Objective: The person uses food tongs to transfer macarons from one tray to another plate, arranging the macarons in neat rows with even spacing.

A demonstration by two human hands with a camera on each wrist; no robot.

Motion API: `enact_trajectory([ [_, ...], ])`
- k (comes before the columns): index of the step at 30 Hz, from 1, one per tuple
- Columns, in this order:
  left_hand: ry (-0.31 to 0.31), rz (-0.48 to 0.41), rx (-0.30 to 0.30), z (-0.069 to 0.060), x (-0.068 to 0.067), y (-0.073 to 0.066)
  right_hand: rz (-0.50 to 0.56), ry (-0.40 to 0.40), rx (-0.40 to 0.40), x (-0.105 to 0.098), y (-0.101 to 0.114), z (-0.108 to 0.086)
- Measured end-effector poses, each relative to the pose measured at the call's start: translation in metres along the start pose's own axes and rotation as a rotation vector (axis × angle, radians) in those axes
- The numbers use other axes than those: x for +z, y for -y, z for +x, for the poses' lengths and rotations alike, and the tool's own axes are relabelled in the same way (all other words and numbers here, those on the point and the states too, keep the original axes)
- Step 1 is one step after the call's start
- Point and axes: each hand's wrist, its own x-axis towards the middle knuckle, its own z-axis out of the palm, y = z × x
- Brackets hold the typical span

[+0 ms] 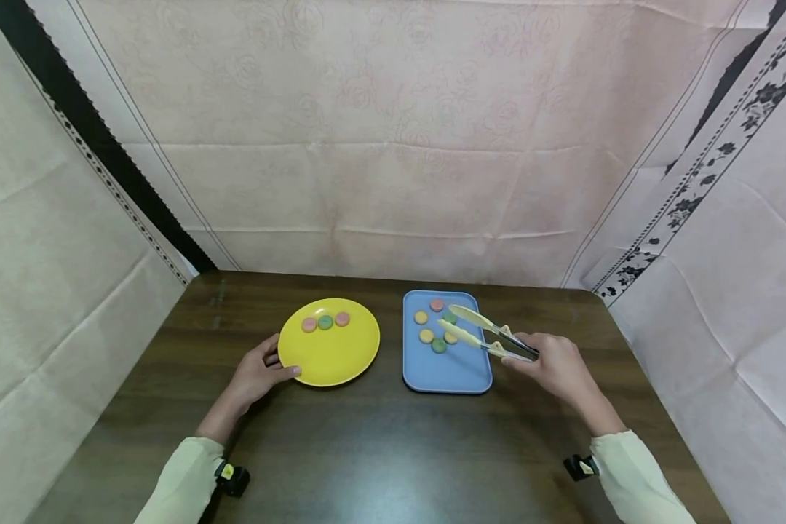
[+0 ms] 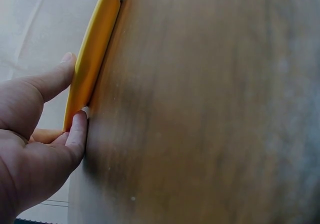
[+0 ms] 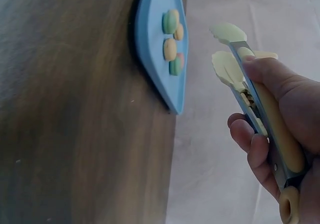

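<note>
A yellow plate (image 1: 334, 356) stands on the table at centre left, with two pink macarons and a green macaron (image 1: 325, 322) in a row on it. My left hand (image 1: 258, 372) pinches the plate's left rim, thumb on top and fingers below, as the left wrist view (image 2: 45, 119) also shows. Right of the plate lies a blue tray (image 1: 445, 375) with several pink, yellow and green macarons (image 1: 439, 346). In my right hand (image 1: 557, 366) I grip cream-tipped tongs (image 3: 275, 119). Their tips are spread apart above the tray, with nothing visible between them.
The dark wooden table (image 1: 367, 444) extends in front of both dishes towards me. Pale cloth (image 1: 393, 189) hangs behind the table's far edge and along both sides. A strip of table separates plate and tray.
</note>
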Motion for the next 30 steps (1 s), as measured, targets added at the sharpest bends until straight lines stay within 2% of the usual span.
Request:
enact_trajectory([
  [13, 0.001, 0.000, 0.000, 0.002, 0.000, 0.002, -0.011, 0.019, 0.033, 0.014, -0.015, -0.014],
  [24, 0.002, -0.003, 0.003, 0.002, 0.000, 0.002, 0.011, 0.051, 0.044, 0.026, -0.023, -0.017],
  [30, -0.001, 0.004, -0.014, 0.001, 0.000, 0.002, 0.022, 0.080, 0.076, 0.029, -0.025, -0.016],
])
